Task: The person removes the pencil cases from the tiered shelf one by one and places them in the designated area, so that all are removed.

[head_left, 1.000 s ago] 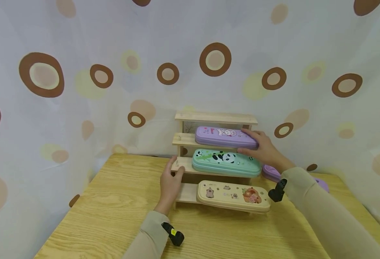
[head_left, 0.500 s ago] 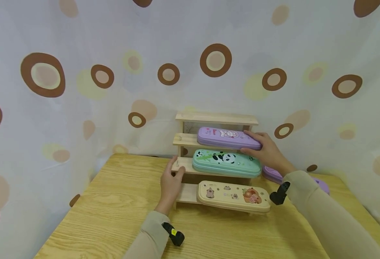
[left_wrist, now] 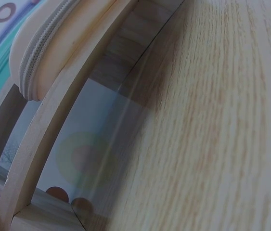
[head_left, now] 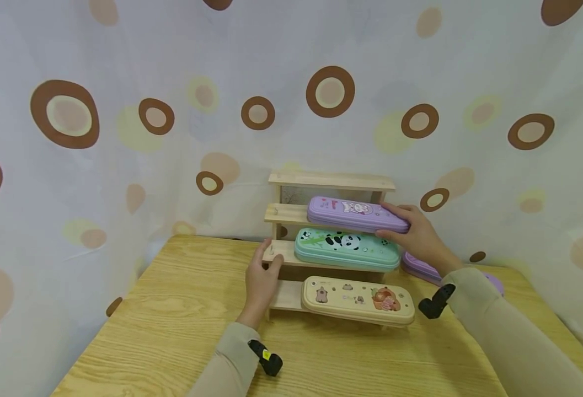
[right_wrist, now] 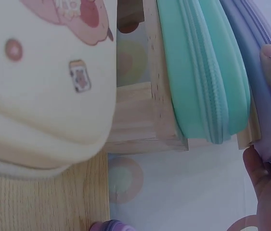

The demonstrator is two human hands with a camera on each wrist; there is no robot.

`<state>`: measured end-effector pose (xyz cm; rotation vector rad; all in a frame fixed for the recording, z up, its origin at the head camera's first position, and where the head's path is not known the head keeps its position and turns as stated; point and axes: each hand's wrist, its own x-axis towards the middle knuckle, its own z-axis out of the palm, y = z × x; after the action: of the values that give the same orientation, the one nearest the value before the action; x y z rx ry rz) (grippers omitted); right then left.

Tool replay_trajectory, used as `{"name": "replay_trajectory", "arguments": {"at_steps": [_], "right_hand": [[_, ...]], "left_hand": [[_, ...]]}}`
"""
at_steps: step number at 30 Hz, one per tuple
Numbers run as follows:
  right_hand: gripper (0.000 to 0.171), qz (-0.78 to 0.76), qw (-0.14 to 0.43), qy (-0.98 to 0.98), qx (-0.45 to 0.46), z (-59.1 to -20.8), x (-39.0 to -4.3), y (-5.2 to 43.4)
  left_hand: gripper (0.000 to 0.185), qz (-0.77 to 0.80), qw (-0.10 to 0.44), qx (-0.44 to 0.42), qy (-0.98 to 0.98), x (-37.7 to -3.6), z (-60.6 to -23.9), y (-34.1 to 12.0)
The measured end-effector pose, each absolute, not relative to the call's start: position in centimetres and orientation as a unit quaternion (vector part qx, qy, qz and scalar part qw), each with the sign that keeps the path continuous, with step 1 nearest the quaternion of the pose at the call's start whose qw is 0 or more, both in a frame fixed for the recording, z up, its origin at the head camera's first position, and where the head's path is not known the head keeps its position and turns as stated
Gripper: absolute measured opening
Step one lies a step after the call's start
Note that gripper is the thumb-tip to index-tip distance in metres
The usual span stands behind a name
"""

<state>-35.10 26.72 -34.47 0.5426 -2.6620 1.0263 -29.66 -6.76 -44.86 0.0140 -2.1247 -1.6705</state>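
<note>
A lilac pencil case (head_left: 358,214) with a rabbit print lies on the third tier of a wooden stepped rack (head_left: 285,213). My right hand (head_left: 417,234) pinches its right end, thumb on the zipped side, as the right wrist view also shows. Below sits a mint panda pencil case (head_left: 347,248), and on the lowest tier a cream pencil case (head_left: 358,300) with bear and fruit prints. The cream one slants a little, its right end jutting forward. My left hand (head_left: 262,281) grips the left end of the rack's second tier; the left wrist view shows only a sliver of it.
The top tier (head_left: 331,180) bears no case. Behind the right forearm, more purple cases (head_left: 417,267) lie on the wooden table (head_left: 187,331), partly hidden. A patterned curtain (head_left: 291,55) stands close behind the rack.
My right hand has slid the lilac pencil case a short way to the right along its tier. The left hand and the other cases stay where they were.
</note>
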Motion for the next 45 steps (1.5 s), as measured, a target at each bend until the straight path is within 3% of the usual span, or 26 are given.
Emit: {"name": "replay_trajectory", "arguments": {"at_steps": [32,45], "right_hand": [[0.076,0.359,0.124,-0.914,0.140,-34.4,-30.2,29.6],[0.078,0.375,0.161,-0.904,0.125,-34.7,-28.4,31.7]], "left_hand": [[0.049,-0.606,0.205,0.002,-0.768,-29.4,-45.0,-6.6],[0.047,-0.611,0.210,0.007,-0.763,-29.5,-44.7,-6.7]]}}
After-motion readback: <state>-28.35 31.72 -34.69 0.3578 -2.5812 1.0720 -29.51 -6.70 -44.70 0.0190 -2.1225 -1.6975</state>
